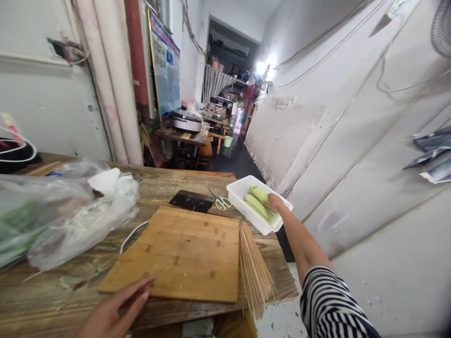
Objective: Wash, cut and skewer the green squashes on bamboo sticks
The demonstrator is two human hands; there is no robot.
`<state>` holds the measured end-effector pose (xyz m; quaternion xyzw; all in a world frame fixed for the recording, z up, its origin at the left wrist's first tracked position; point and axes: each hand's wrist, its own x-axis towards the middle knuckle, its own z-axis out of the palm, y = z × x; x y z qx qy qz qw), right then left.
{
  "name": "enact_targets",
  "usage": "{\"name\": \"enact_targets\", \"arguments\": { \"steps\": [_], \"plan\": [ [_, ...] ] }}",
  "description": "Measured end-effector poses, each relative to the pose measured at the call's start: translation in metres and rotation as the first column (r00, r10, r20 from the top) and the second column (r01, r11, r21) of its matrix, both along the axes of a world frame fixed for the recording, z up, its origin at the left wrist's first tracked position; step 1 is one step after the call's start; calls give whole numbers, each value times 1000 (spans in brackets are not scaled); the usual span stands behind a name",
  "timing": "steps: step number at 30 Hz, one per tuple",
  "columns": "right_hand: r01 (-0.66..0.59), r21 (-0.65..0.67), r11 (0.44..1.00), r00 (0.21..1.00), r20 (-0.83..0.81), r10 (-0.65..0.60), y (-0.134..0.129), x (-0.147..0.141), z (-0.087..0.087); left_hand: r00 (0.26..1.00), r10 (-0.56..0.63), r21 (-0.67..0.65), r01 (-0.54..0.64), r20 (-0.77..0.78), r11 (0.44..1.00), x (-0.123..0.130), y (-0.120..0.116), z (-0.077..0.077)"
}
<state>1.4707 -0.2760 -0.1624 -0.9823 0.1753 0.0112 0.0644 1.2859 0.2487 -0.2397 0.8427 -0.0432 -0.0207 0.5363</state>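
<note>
Pale green peeled vegetables [259, 203] lie in a white plastic tray [239, 197] at the right edge of a weathered wooden table [197, 180] — my right hand [273, 203] is curled down onto them, though I cannot tell whether it grips. My left hand [114, 307] lies open, fingers loosely spread at the near edge of a bamboo cutting board [186, 253]. Bamboo skewers [255, 267] fan out just right of the board, their ends running past the table's near edge. Green-handled scissors [222, 203] sit just beyond the board. The risk: pressing the tray's rim could tip it off the edge — and a careless forearm could scatter the skewers.
</note>
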Motion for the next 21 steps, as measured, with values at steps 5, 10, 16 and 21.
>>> {"name": "enact_targets", "arguments": {
  "steps": [5,10,16,21],
  "plan": [
    [58,117,991,993,98,-70,8,-2,18,984,-177,117,175,3,978,10,-22,13],
    [-11,318,948,945,312,-94,49,-23,55,950,-312,26,312,-30,950,28,-54,22],
    [-340,544,767,913,386,131,206,-82,27,978,-170,-477,91,-124,874,70,-112,53],
    [-492,551,674,870,341,356,300,-112,-11,980,-55,-570,-66,-192,819,72,-99,59]
  ]
}}
